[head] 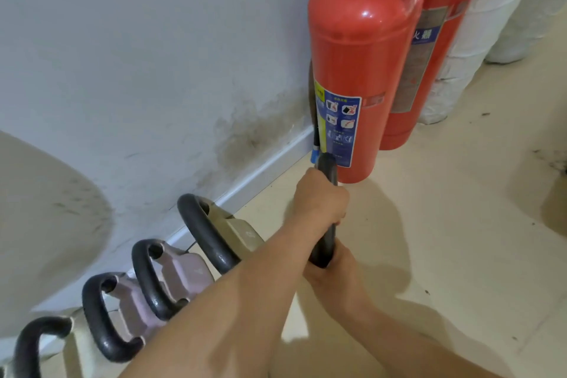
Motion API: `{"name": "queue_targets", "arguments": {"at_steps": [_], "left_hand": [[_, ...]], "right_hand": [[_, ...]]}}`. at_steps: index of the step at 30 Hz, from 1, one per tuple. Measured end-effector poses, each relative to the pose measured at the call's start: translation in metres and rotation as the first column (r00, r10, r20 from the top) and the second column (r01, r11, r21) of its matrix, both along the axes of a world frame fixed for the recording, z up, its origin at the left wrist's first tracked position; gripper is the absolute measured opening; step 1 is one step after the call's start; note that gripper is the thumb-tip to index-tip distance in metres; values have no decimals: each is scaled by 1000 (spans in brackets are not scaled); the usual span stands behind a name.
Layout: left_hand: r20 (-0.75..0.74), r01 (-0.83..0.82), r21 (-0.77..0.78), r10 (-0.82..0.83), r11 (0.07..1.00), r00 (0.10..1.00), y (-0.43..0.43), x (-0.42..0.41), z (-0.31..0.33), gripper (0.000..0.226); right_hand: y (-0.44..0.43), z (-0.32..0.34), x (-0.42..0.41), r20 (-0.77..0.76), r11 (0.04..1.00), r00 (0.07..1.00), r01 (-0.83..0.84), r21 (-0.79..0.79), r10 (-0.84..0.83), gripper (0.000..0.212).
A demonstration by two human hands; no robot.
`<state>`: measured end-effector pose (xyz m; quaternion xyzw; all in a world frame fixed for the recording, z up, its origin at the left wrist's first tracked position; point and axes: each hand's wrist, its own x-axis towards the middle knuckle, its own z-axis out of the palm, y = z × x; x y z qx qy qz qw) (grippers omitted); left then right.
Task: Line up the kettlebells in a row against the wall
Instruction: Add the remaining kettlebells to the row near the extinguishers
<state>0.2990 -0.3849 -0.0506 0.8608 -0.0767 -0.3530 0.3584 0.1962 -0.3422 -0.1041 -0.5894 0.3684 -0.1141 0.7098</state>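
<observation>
Both hands were clenched on one dark handle [326, 209] at centre frame: the left hand [320, 198] wrapped the upper part, the right hand [333, 270] closed round the lower end from beneath. The body of this kettlebell was hidden behind the forearms, so whether it stood on the floor [445, 224] or hung clear could not be told. Four kettlebells already stood in a row along the wall [138, 55], running from lower left toward centre: a pale kettlebell [40, 344] at the frame's lower left corner, two pinkish kettlebells [129, 307] and [181, 273], and a larger tan kettlebell [233, 233] nearest the hands. The open slot lay between the tan one and the red fire extinguisher [359, 70] standing upright at the wall in the upper centre, with a second extinguisher [429, 40] just behind it. Judgement: the two-handed hold suggests a heavy, rigid casting that would swing if carried carelessly; the smooth coated handle is the only sensible purchase, best held across its top bar. Risk noted: the held handle sat near the extinguisher's base and hose [316, 132], so a swing could knock it.
</observation>
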Motion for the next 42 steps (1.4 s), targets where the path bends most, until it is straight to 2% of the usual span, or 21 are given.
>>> {"name": "queue_targets", "arguments": {"at_steps": [3,5,6,7,8,10,12,14,16,18,21,25,28,30,34,38,42], "left_hand": [[-4,83,35,-83,996,997,0,15,9,15],[-41,-40,0,40,999,998,15,31,10,10],[-68,-141,-30,138,990,988,25,36,10,4],[-95,-256,-65,250,964,964,35,38,9,7],[-123,-378,-89,366,922,922,44,37,9,13],[-191,-618,-147,590,773,784,52,29,5,13],[-272,-768,-196,719,609,640,52,14,2,9],[-339,-831,-240,758,503,557,53,6,1,6],[-355,-829,-257,750,496,558,51,7,2,9],[-357,-813,-260,731,520,582,41,13,7,7],[-367,-771,-238,681,590,634,24,19,9,8],[-358,-690,-198,604,696,712,27,23,8,2],[-410,-713,-236,598,660,689,32,33,11,10],[-387,-691,-255,584,677,714,32,40,14,13],[-377,-684,-242,583,688,720,41,58,9,9],[-401,-682,-221,573,697,715,38,77,2,11],[-387,-651,-214,549,728,741,29,73,5,10]], "right_hand": [[4,6,17,-46,1000,999,-20,-17,19,18],[-1,11,27,-114,973,980,-180,-144,164,22],[-7,13,28,-160,926,948,-306,-220,275,30],[-15,16,28,-214,855,898,-434,-283,385,35],[-26,20,28,-270,769,837,-545,-334,476,36],[-53,24,32,-387,589,709,-705,-396,589,18],[-74,26,37,-484,479,617,-787,-390,620,19],[-82,26,40,-543,420,571,-821,-387,616,20],[-82,28,40,-519,450,605,-796,-405,603,23],[-84,26,38,-442,557,680,-733,-391,585,31],[-88,19,31,-341,679,776,-630,-377,531,22],[-74,13,24,-308,706,822,-569,-422,479,38],[-67,15,30,-244,733,842,-539,-414,481,31],[-63,17,38,-201,762,861,-507,-402,467,25],[-51,12,60,-206,755,854,-519,-401,478,34],[-58,6,76,-244,790,847,-529,-310,472,22],[-64,1,76,-209,852,868,-488,-189,451,7]]}}
